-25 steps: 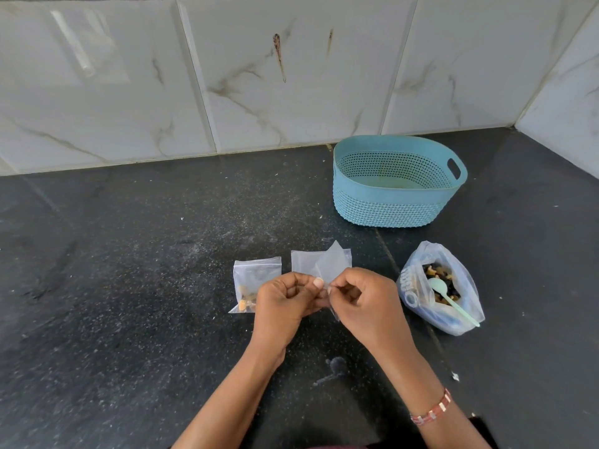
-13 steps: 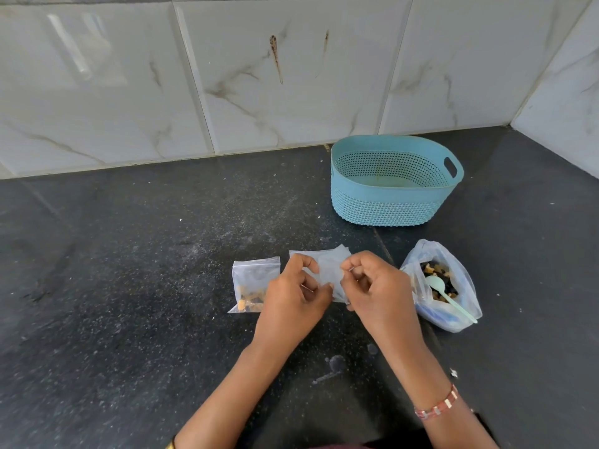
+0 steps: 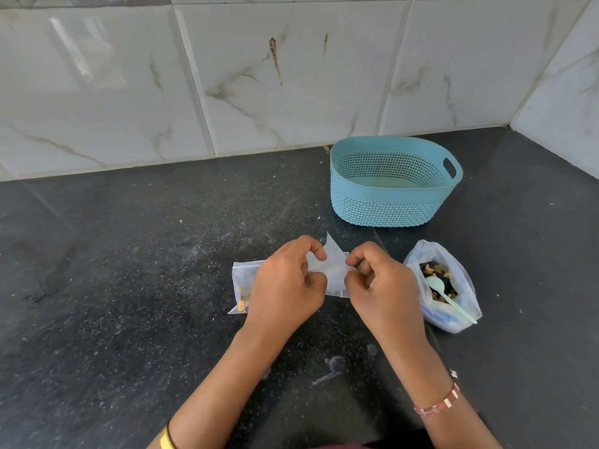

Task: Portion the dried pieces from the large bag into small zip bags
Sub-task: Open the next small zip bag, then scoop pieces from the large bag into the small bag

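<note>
An empty small clear zip bag (image 3: 334,260) is held just above the dark counter (image 3: 129,286) between both hands. My left hand (image 3: 288,283) pinches its left side and my right hand (image 3: 379,280) pinches its right side, fingers curled. More empty small bags (image 3: 337,288) lie under it. A small zip bag holding a few dried pieces (image 3: 241,286) lies flat to the left, partly hidden by my left hand. The large plastic bag (image 3: 444,286) of dark and yellow dried pieces sits open to the right, with a pale green spoon (image 3: 444,293) resting in it.
A teal perforated plastic basket (image 3: 389,205) stands behind the bags near the tiled wall (image 3: 291,76). Another tiled wall (image 3: 567,92) closes the right corner. White specks and smudges mark the counter by my forearms.
Both hands have kept working the small empty bag's edges, and its upper corner now sticks up between them. The filled small bag and the large bag have not moved.
</note>
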`<state>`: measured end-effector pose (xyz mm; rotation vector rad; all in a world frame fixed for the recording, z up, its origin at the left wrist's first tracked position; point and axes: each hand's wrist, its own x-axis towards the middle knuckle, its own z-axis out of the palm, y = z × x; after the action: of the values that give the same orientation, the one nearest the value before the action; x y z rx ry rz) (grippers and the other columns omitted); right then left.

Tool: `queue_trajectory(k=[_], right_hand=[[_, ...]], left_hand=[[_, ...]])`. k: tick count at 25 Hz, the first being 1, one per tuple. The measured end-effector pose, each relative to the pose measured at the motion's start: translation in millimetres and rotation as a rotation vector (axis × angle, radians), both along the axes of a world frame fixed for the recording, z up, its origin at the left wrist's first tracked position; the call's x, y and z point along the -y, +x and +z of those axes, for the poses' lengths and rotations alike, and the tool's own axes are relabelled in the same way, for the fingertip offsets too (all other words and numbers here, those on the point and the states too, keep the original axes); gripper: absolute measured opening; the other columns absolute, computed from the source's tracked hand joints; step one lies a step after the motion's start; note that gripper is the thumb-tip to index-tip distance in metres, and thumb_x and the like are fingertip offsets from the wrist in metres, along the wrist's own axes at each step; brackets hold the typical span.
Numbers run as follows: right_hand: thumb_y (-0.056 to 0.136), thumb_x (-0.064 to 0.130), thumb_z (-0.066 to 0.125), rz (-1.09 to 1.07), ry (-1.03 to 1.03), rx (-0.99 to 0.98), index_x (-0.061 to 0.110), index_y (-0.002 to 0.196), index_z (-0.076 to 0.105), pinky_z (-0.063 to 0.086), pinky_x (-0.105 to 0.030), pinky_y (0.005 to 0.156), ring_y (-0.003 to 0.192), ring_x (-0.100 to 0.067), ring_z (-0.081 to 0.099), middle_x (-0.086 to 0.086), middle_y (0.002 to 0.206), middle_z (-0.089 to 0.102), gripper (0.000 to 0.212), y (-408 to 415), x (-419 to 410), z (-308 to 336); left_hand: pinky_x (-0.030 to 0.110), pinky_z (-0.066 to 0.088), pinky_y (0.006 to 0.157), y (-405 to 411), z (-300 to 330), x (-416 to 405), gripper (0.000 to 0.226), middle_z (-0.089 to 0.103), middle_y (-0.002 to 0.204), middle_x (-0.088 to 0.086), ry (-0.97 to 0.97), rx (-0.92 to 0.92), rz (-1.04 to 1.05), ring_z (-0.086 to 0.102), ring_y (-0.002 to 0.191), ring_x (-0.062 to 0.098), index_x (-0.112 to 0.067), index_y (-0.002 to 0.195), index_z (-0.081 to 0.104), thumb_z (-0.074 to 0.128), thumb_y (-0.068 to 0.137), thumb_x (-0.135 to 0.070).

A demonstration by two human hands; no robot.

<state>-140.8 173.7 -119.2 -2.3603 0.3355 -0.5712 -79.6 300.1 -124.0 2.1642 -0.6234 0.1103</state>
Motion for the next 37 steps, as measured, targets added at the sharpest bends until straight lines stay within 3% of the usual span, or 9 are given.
queue_trajectory(k=[3, 6, 11, 15, 19, 23, 27, 31, 37], right_hand=[[0.079, 0.003, 0.064, 0.012, 0.216, -0.057, 0.017, 0.075, 0.061, 0.046, -0.022, 0.046, 0.049, -0.014, 0.053, -0.008, 0.057, 0.06, 0.015, -1, 5, 10], [0.08, 0.004, 0.065, 0.056, 0.436, -0.129, 0.014, 0.074, 0.063, 0.041, -0.014, 0.038, 0.041, -0.005, 0.052, -0.009, 0.06, 0.065, 0.012, -4, 9, 21], [0.08, 0.004, 0.065, 0.059, 0.532, -0.089, 0.009, 0.075, 0.064, 0.04, -0.019, 0.035, 0.037, -0.005, 0.05, -0.005, 0.055, 0.065, 0.008, -8, 12, 33], [0.08, 0.005, 0.065, 0.051, 0.523, -0.081, 0.01, 0.074, 0.063, 0.042, -0.021, 0.036, 0.037, -0.006, 0.052, -0.003, 0.054, 0.065, 0.008, -10, 12, 36], [0.08, 0.005, 0.066, 0.061, 0.509, -0.097, 0.009, 0.077, 0.063, 0.042, -0.02, 0.036, 0.037, -0.006, 0.051, -0.006, 0.058, 0.067, 0.006, -12, 12, 35], [0.081, 0.017, 0.067, 0.035, 0.533, -0.075, 0.014, 0.08, 0.066, 0.042, -0.022, 0.038, 0.04, -0.008, 0.051, -0.006, 0.062, 0.067, 0.003, -20, 23, 36], [0.082, 0.024, 0.065, -0.233, 0.243, -0.015, 0.018, 0.078, 0.066, 0.039, -0.017, 0.051, 0.049, -0.007, 0.05, 0.002, 0.062, 0.06, 0.007, -33, 55, 23], [0.083, 0.024, 0.064, -0.4, -0.093, -0.391, 0.014, 0.097, 0.067, 0.035, -0.027, 0.062, 0.073, -0.019, 0.051, -0.003, 0.087, 0.056, 0.017, -52, 90, 9], [0.086, 0.024, 0.061, -0.416, -0.173, -0.503, 0.015, 0.103, 0.064, 0.024, -0.017, 0.048, 0.067, -0.015, 0.044, 0.0, 0.089, 0.041, 0.019, -58, 89, -1]], left_hand=[[0.008, 0.038, 0.085, 3, -1, -4, 0.042, 0.053, 0.097, -0.011, 0.01, 0.05, -0.172, 0.05, 0.093, -0.003, -0.023, 0.107, 0.062, 0.046, 0.069, -0.014], [0.017, 0.033, 0.105, 2, -3, -6, 0.056, 0.056, 0.119, -0.01, -0.034, -0.013, -0.344, 0.047, 0.119, 0.002, -0.023, 0.118, 0.06, 0.038, 0.067, -0.02], [0.017, 0.039, 0.1, -2, -3, -6, 0.043, 0.06, 0.122, -0.007, -0.172, -0.06, -0.397, 0.053, 0.116, 0.001, -0.018, 0.121, 0.058, 0.051, 0.081, -0.031], [0.015, 0.04, 0.098, -7, -9, -4, 0.065, 0.058, 0.122, -0.011, -0.152, -0.01, -0.399, 0.054, 0.114, 0.0, -0.023, 0.124, 0.052, 0.07, 0.068, -0.051], [0.013, 0.04, 0.094, -9, -14, 2, 0.068, 0.062, 0.116, -0.009, -0.141, 0.002, -0.375, 0.055, 0.108, -0.001, -0.018, 0.125, 0.052, 0.073, 0.067, -0.048], [0.007, 0.038, 0.093, -9, -14, 8, 0.062, 0.057, 0.114, -0.022, -0.149, -0.048, -0.376, 0.053, 0.108, -0.008, -0.037, 0.12, 0.047, 0.071, 0.065, -0.052], [0.0, 0.033, 0.092, -8, -14, 17, 0.056, 0.052, 0.114, -0.031, -0.13, -0.192, -0.389, 0.048, 0.113, -0.014, -0.051, 0.11, 0.045, 0.075, 0.064, -0.051], [0.002, 0.037, 0.088, -8, -16, 33, 0.044, 0.06, 0.108, -0.028, -0.19, -0.42, -0.497, 0.052, 0.106, -0.017, -0.048, 0.102, 0.052, 0.075, 0.065, -0.04], [0.016, 0.048, 0.092, -12, -22, 52, 0.035, 0.07, 0.098, -0.023, -0.292, -0.679, -0.578, 0.062, 0.102, -0.004, -0.036, 0.102, 0.059, 0.07, 0.077, -0.015]])
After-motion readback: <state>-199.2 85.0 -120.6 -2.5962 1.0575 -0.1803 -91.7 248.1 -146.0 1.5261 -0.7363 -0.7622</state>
